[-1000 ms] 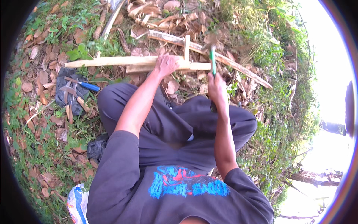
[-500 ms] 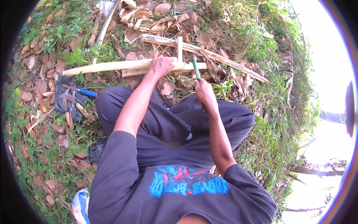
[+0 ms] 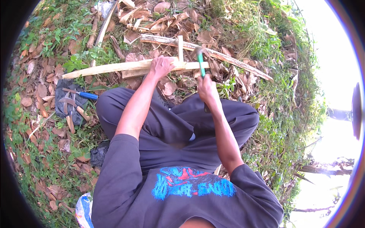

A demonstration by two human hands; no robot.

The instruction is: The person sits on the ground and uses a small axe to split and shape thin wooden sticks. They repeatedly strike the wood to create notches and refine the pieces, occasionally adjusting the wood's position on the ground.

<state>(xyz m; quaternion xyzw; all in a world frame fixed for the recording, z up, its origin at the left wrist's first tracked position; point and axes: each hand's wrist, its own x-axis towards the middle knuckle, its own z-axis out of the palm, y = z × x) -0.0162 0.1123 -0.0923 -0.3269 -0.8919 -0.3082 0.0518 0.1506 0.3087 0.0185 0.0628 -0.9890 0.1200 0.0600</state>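
Observation:
My left hand (image 3: 161,67) is closed over a long, pale wooden strip (image 3: 106,68) lying crosswise in front of my folded legs. Under that strip lies a shorter piece of pale wood (image 3: 133,73). A small wooden piece (image 3: 180,46) meets the strip at a right angle, just right of my left hand, and points away from me. In my right hand (image 3: 207,90) is a hammer (image 3: 201,64) with a green and dark handle. Its head, slightly blurred, is beyond the strip's right end, apart from the small piece.
A rough split branch (image 3: 228,60) lies behind the work. On the left, a dark plastic sheet (image 3: 60,108) holds a blue-handled tool (image 3: 88,95) and a curved knife (image 3: 74,104) among other wooden-handled tools. Dry leaves (image 3: 163,24) and grass surround me.
The hammer has tilted, its head moving up and away from the wood. My left hand keeps its hold on the strip, and the whole view has shifted slightly.

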